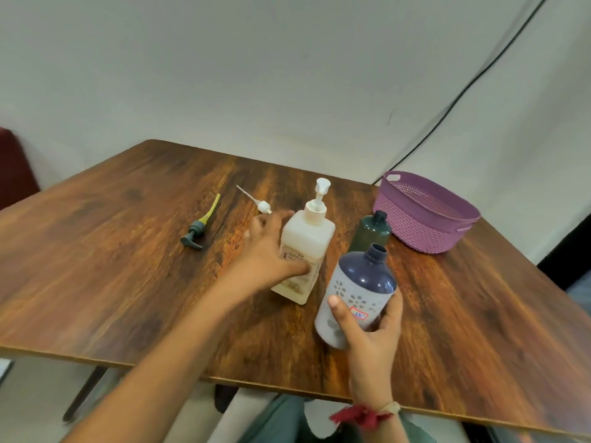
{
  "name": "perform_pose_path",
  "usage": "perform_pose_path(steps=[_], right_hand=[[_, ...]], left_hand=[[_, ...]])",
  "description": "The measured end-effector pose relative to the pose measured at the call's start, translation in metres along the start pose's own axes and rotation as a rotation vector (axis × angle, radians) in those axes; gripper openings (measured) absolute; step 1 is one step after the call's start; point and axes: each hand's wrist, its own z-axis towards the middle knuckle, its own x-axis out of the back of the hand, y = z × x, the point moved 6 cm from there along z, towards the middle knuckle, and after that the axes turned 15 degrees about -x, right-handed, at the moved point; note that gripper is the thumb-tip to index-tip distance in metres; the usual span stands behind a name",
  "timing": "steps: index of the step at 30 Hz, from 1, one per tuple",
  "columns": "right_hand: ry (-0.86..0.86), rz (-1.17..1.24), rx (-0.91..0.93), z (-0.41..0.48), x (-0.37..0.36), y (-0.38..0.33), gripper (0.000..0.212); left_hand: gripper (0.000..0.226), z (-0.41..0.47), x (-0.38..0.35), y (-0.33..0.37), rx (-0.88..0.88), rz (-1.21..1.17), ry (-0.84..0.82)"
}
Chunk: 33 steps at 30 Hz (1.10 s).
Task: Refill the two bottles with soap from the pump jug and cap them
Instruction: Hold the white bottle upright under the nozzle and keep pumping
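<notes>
Two bottles are open at the neck, and both pump caps lie off to one side, so filling can proceed without further unscrewing.

1. Blue bottle (358, 292): held clear of the table (128, 266) by the right hand (372, 334). The thumb lies on the front face and the fingers curl round the far side, clamped on the lower body. The bottle is tilted, with its neck leaning away from the person. The low grip probably serves to leave the mouth unobstructed for presenting to the nozzle.

2. Pump jug (307, 247): stands on the table just left of the blue bottle. The left hand (271, 251) is wrapped round its body, thumb across the label and fingers round the far side. This grip likely steadies the jug or prepares to turn it. The pump head is raised. Which way the nozzle faces cannot be told.

3. Green bottle (372, 231): stands upright on the table behind the blue bottle, between the jug and the basket (425, 212), apparently waiting its turn.

4. Green pump cap (198, 228) and white pump cap (260, 204): both lie on their sides left of the jug, dip tubes pointing away from the person. The white one lies just beyond the left fingers. Both are within reach for capping.

No soap transfer is visible at this stage.
</notes>
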Motion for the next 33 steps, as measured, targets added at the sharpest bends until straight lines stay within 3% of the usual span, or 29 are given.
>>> perform_pose_path(steps=[2,6,9,11,15,18,21,25,33], right_hand=[[-0.022,0.022,-0.019,0.000,-0.002,0.005,0.079],[-0.077,0.009,-0.017,-0.006,-0.012,0.013,0.081],[-0.106,-0.031,0.004,-0.012,-0.022,0.013,0.078],[-0.113,-0.053,0.016,-0.014,-0.025,0.012,0.077],[-0.109,-0.084,0.008,-0.016,-0.025,0.016,0.087],[-0.111,-0.063,-0.011,-0.015,-0.024,0.017,0.084],[-0.103,-0.061,-0.015,-0.014,-0.020,0.015,0.078],[-0.099,-0.092,0.028,-0.007,-0.017,0.003,0.073],[-0.013,-0.086,0.011,0.007,-0.006,-0.019,0.071]], left_hand=[[0.062,0.001,0.024,-0.006,-0.080,-0.110,-0.022],[0.027,0.026,0.080,0.026,-0.368,-0.184,0.213],[0.024,0.058,0.079,0.077,-0.609,-0.141,0.034],[0.027,0.073,0.059,0.094,-0.673,-0.002,-0.145],[0.049,0.083,0.028,0.095,-0.649,0.061,-0.275],[0.056,0.083,0.025,0.094,-0.647,0.056,-0.219],[0.059,0.083,0.026,0.097,-0.640,0.212,-0.105],[0.053,0.084,0.025,0.097,-0.529,0.291,-0.102],[0.032,0.096,0.018,0.093,-0.330,0.151,-0.395]])
